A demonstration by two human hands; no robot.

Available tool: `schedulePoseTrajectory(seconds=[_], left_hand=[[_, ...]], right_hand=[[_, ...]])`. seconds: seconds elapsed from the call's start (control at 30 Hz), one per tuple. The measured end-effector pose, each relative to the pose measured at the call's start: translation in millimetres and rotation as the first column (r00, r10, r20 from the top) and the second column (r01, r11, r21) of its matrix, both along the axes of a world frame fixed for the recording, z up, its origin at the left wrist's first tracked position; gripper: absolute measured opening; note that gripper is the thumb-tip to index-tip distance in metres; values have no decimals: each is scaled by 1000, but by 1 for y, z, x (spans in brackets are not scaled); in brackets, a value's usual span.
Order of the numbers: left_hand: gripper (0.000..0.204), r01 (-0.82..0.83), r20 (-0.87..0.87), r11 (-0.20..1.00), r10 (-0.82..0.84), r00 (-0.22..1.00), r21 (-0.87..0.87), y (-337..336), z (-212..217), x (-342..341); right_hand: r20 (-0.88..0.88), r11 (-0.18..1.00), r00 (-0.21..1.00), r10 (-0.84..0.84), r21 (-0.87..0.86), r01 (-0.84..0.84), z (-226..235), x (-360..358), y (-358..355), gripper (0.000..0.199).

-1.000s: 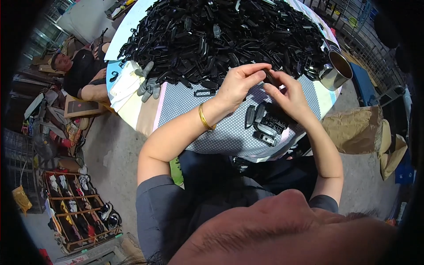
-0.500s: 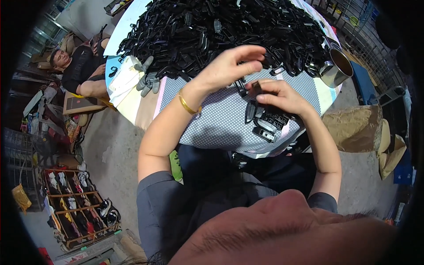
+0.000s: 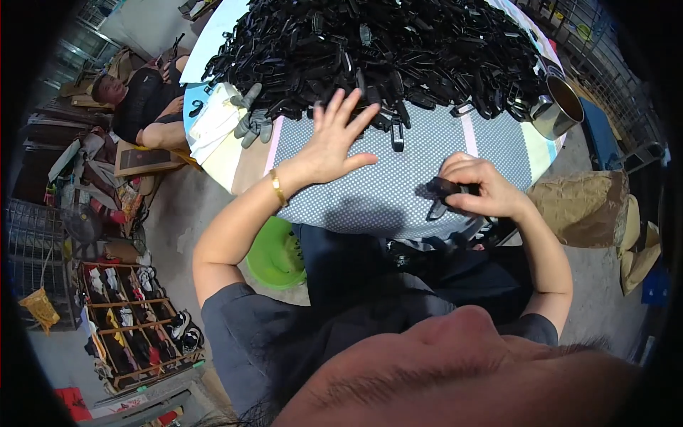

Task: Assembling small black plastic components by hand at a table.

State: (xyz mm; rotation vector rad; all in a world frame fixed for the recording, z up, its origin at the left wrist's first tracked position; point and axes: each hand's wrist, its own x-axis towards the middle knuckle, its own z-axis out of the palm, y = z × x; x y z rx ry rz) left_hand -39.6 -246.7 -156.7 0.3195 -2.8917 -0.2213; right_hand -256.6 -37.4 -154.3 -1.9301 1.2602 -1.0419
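We judge the right hand (image 3: 484, 188) the likelier place for trouble: its fingers are curled around a small clutch of black pieces (image 3: 437, 208), low over the near part of the surface (image 3: 398, 183), and parts of them jut out past the fingertips. If the grip slackens or the bundle shifts, we could lose a piece over the near edge, onto the lap (image 3: 341, 267) or the floor (image 3: 171, 228). The fingers partly hide the clutch, so we cannot tell how many there are or whether any touches the surface.

Our left hand (image 3: 333, 149) holds nothing that we can see; it is wide, palm down, fingers spread toward the front of the black heap (image 3: 377, 57). We cannot tell whether it touches the heap. A careless sweep there could bring loose pieces sliding down, and the slim black frame (image 3: 397, 135) at the heap's front edge would be easily knocked. A slide to the right could also nudge the metal cup (image 3: 555, 117) close to that end.

As for looks, the heaped pieces are small, mostly long and narrow, black with glossy highlights; some show open, frame-like middles. Those in the right hand are dark too, one with a greyer face, though blur obscures the finer shape.
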Motion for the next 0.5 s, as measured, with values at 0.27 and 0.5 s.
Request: schedulePoseTrajectory(seconds=[0.27, 0.5], left_hand=[[64, 113, -47, 991, -110, 993, 71, 29, -14, -74], [46, 119, -298, 992, -102, 949, 41, 27, 7, -68]], right_hand=[[-65, 997, 998, 20, 79, -15, 17, 16, 50, 41], [-220, 928, 904, -366, -164, 335, 25, 2, 20, 21]])
